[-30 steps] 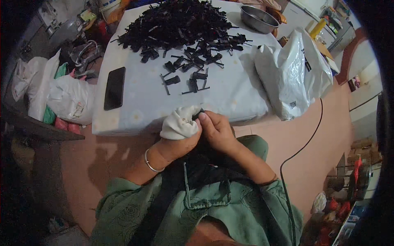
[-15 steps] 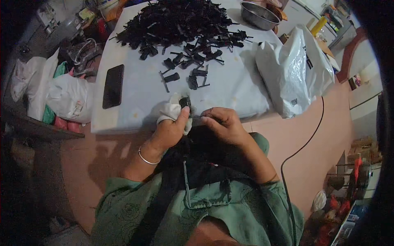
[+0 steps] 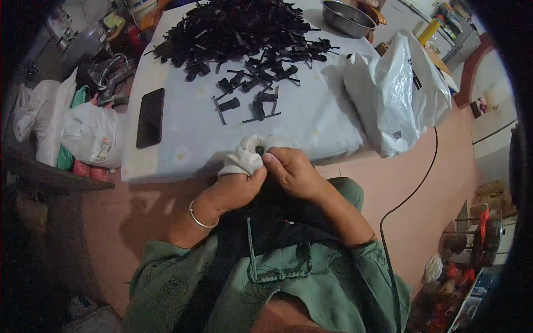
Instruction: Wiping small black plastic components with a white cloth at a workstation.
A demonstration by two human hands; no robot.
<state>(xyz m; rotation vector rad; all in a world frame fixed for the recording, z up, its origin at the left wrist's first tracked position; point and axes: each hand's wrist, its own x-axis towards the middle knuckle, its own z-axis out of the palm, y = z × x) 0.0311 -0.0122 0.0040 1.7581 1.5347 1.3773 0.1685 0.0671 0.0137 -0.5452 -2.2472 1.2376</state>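
Note:
At the near edge of the table, my left hand [image 3: 239,187] is closed, with a white cloth [image 3: 244,160] wrapped about its fingers. It holds a small black plastic part [image 3: 260,150], mostly hidden by the cloth and fingers. My right hand [image 3: 294,173] meets it there, thumb and forefinger pinched on that same part. Just beyond my hands lie loose black plastic parts with thin arms, one on the left [image 3: 227,104] and a couple on the right [image 3: 261,105]. Farther back, a large heap of such parts [image 3: 227,39] covers the table's far side.
A dark phone [image 3: 151,117] lies at the table's left side. On the right stands a white plastic bag [image 3: 383,102], with a metal bowl [image 3: 348,21] behind it. A black cable [image 3: 408,197] runs down over the floor. Filled bags [image 3: 91,130] sit on a shelf at left.
My right hand has moved left to meet my left hand and pinches the black part. The left hand has turned, so cloth now covers most of that part.

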